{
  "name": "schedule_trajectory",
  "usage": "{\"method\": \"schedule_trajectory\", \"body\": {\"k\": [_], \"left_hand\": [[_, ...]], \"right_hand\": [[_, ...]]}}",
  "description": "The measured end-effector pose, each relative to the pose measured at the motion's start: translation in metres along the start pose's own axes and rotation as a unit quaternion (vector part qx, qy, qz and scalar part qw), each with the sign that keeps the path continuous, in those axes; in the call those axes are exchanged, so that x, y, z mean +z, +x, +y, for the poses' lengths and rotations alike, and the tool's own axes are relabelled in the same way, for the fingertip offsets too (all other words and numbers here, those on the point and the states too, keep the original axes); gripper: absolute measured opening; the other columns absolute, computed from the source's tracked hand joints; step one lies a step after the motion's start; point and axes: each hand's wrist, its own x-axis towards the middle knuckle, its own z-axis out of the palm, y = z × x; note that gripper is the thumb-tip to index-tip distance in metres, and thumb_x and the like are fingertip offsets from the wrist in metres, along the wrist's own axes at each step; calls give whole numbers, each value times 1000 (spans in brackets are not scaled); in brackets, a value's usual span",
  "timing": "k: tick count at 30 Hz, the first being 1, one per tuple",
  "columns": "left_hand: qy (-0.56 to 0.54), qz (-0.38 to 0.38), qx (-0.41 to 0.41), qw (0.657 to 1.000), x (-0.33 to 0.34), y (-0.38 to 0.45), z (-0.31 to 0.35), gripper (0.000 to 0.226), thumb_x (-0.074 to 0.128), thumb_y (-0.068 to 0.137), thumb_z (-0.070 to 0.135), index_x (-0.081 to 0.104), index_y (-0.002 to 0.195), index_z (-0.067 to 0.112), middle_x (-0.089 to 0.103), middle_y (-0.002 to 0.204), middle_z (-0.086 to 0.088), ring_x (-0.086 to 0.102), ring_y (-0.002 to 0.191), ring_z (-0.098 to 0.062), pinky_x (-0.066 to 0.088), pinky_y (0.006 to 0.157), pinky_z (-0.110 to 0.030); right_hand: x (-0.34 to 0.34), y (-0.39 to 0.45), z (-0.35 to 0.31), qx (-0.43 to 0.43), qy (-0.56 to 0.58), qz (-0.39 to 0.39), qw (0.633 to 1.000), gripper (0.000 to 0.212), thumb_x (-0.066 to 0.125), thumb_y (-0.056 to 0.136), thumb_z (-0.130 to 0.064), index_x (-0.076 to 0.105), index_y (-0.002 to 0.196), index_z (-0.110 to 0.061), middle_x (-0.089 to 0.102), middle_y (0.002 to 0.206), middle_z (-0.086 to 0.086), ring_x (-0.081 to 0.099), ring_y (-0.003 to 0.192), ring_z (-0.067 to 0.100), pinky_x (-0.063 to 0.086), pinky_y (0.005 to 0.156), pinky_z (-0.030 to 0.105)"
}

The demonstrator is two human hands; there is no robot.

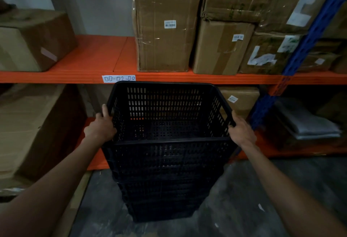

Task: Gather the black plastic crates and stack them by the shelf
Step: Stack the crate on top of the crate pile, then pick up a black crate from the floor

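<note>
A stack of several black perforated plastic crates [165, 180] stands on the grey floor right in front of the orange shelf [206, 79]. The top crate [165, 105] is empty and sits nested in the ones below. My left hand [100, 126] grips the top crate's left rim, thumb over the edge. My right hand [241, 129] grips its right rim. Both arms reach forward from the bottom corners of the view.
Cardboard boxes [165, 22] fill the upper shelf at centre and right; another box [32, 39] sits at the left. Large boxes [37, 129] stand on the lower level left. A blue upright [308, 36] rises at the right. Bare concrete floor [262, 199] flanks the stack.
</note>
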Motion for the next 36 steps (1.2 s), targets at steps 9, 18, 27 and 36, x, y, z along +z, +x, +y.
{"method": "schedule_trajectory", "body": {"k": [9,18,27,36], "left_hand": [[-43,26,-2,999,-4,-11,0,83,57,88,25,7,155,23,34,148,-16,52,120,-45,47,88,-52],[-77,121,33,989,-24,-23,-6,47,53,87,33,50,134,25,57,124,-14,59,108,-41,50,81,-48],[-185,178,-20,966,-50,-36,-68,37,54,85,40,60,120,29,63,123,-8,60,112,-38,50,89,-47],[-254,167,-167,938,-57,-71,-285,29,55,85,39,67,107,24,74,102,-5,69,95,-28,57,81,-39]], "right_hand": [[-5,-8,-5,21,40,32,998,58,45,92,-33,28,147,-42,43,146,3,48,124,33,48,91,44],[-9,-21,-28,-104,-36,199,974,34,44,95,-43,71,102,-24,61,114,2,48,110,31,36,90,47],[50,-91,-201,-362,172,43,915,27,47,87,-48,68,95,-33,66,93,-7,63,90,17,49,85,46],[173,-220,-396,-480,205,-107,846,27,52,81,-45,66,95,-28,64,87,-9,64,86,18,50,83,43]]}}
